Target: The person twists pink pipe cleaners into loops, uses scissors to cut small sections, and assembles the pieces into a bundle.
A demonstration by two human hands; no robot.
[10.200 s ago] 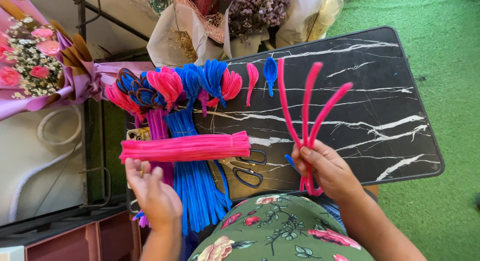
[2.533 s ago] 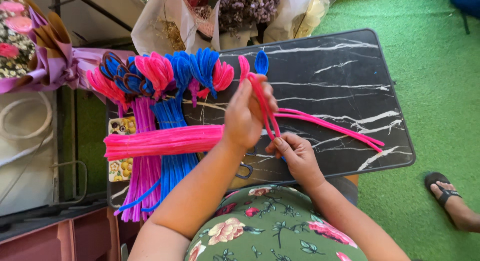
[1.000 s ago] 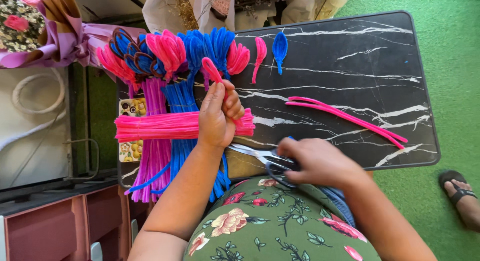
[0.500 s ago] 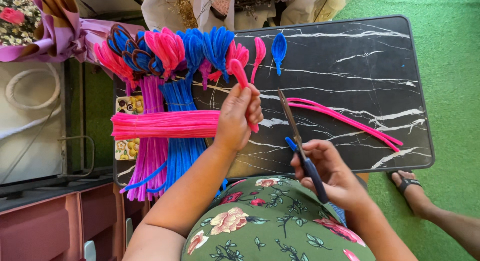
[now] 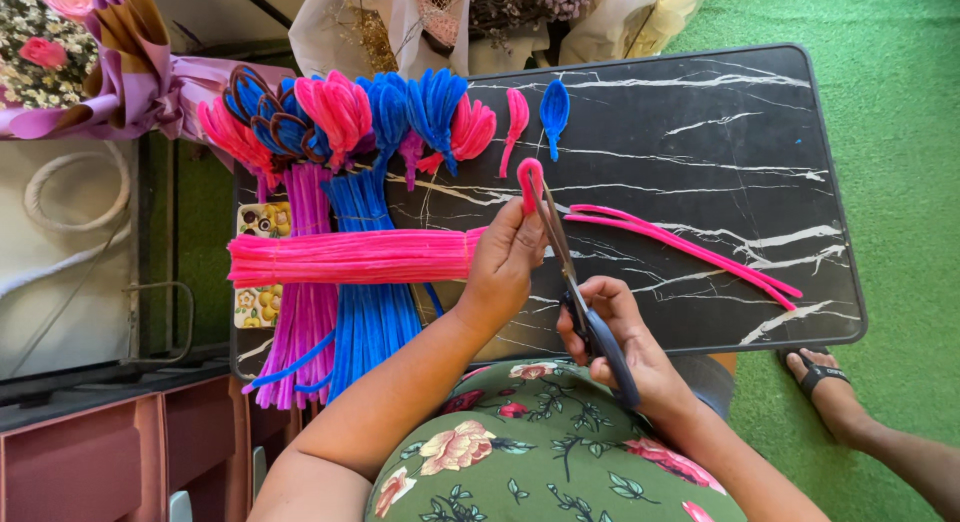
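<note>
The left hand point(image 5: 505, 262) pinches a looped pink pipe cleaner point(image 5: 529, 180) upright over the black marbled worktop point(image 5: 700, 122). The right hand point(image 5: 615, 332) grips scissors point(image 5: 575, 282), fingers through the handles, blades raised beside the loop. Risks as I judge them: the blades stand close to the left fingers point(image 5: 525, 232) and could nick them; a slanted cut would spoil the loop.

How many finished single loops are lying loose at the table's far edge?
2: a pink petal loop and a blue petal loop beside it, right of the bundled flowers. Others may hide under the bundles.
</note>
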